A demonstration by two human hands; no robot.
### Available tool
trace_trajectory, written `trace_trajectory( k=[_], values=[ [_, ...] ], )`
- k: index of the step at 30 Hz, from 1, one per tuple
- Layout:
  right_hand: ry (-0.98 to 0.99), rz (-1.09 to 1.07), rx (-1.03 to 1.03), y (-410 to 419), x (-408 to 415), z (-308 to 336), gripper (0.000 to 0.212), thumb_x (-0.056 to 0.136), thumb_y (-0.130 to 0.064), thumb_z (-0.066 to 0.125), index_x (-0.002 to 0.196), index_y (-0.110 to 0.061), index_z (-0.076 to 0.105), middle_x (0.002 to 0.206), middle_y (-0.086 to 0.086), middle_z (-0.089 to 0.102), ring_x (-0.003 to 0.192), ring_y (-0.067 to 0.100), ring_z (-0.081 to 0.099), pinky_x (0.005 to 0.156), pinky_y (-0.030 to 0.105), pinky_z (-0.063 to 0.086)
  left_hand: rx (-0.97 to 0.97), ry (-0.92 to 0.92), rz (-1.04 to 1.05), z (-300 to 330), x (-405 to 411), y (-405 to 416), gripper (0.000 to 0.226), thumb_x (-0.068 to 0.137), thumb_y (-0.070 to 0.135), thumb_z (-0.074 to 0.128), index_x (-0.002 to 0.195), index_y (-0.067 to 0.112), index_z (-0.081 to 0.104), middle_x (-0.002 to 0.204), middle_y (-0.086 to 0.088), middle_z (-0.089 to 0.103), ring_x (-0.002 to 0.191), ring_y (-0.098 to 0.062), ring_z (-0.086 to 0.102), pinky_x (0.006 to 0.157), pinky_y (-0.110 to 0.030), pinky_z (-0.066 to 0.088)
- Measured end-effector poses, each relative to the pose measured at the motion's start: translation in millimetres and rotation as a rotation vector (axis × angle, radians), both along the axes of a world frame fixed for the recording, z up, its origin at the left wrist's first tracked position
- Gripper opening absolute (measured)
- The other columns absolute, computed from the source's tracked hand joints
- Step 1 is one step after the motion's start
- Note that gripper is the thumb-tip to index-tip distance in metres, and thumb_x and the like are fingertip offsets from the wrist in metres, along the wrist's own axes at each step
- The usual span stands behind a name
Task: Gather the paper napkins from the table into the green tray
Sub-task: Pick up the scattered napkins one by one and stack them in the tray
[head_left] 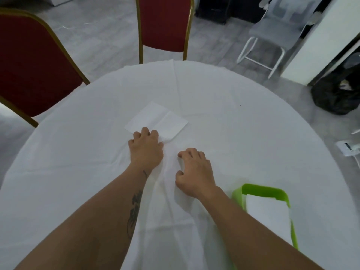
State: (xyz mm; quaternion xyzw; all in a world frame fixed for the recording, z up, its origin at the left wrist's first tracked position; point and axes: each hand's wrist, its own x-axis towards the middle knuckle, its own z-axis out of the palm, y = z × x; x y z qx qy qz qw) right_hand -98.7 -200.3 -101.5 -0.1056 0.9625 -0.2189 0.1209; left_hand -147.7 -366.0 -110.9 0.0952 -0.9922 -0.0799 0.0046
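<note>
White paper napkins (155,118), two flat squares overlapping near the middle of the round table (253,117) under its white tablecloth, lie just beyond the left hand (146,148). That hand rests palm down with its fingers curled onto the near edge of the napkins, pressing rather than pinching; no grip is closed yet. The right hand (192,172) sits beside it on bare cloth, fingers bent, holding nothing. To do this well, I would drag the sheets a little toward the body, slide a thumb under the near edge, and lift both together so the tablecloth does not bunch. The green plastic tray (263,189), already holding a white stack, stands at the near right, well apart from the napkins. Cloth between them is bare, so the carry looks unobstructed; two red chairs (165,22) stand beyond the far rim.
</note>
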Motion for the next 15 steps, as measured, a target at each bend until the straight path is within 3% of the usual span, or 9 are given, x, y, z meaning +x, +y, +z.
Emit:
trace_trajectory(
  k=[3,5,10,13,15],
  values=[
    [-0.059,0.009,-0.065,5.3,5.8,2.0,0.054,0.079,-0.030,0.052,0.132,-0.024,0.047,0.138,-0.006,0.043,0.126,0.019,0.038,0.103,0.036,0.035,0.048,0.008,0.013,6.7,4.7,-0.8,0.016,0.093,0.026,0.046,0.103,0.019,0.056,0.105,-0.004,0.052,0.094,-0.026,0.048,0.084,-0.040,0.043],
    [-0.104,-0.002,-0.116,10.2,9.6,3.8,0.052,0.080,-0.028,0.054,0.132,-0.023,0.048,0.138,-0.007,0.044,0.129,0.018,0.038,0.105,0.035,0.035,0.198,0.050,0.068,11.7,14.0,2.1,0.016,0.094,0.027,0.045,0.097,0.019,0.059,0.098,-0.002,0.057,0.090,-0.024,0.052,0.082,-0.041,0.047],
    [-0.194,-0.107,-0.239,10.6,17.9,10.0,0.050,0.083,-0.025,0.059,0.132,-0.022,0.052,0.138,-0.006,0.049,0.129,0.017,0.043,0.106,0.033,0.037,0.866,0.074,0.299,25.5,56.2,17.0,0.014,0.091,0.028,0.051,0.081,0.025,0.061,0.080,0.006,0.065,0.076,-0.016,0.062,0.059,-0.027,0.044],
    [-0.251,-0.273,-0.359,5.6,22.3,15.9,0.046,0.084,-0.021,0.059,0.130,-0.023,0.055,0.130,-0.003,0.055,0.121,0.016,0.051,0.098,0.028,0.040,1.223,0.067,0.462,34.7,80.3,20.8,0.014,0.091,0.023,0.054,0.083,0.019,0.065,0.086,-0.003,0.070,0.081,-0.023,0.067,0.070,-0.038,0.053],
    [-0.278,-0.392,-0.440,4.1,28.4,20.6,0.042,0.085,-0.020,0.057,0.127,-0.023,0.057,0.122,-0.004,0.059,0.110,0.014,0.057,0.087,0.025,0.042,1.473,-0.008,0.591,42.4,94.4,21.0,0.012,0.091,0.020,0.054,0.086,0.017,0.065,0.090,-0.005,0.070,0.080,-0.021,0.067,0.077,-0.037,0.053]
  ],
)
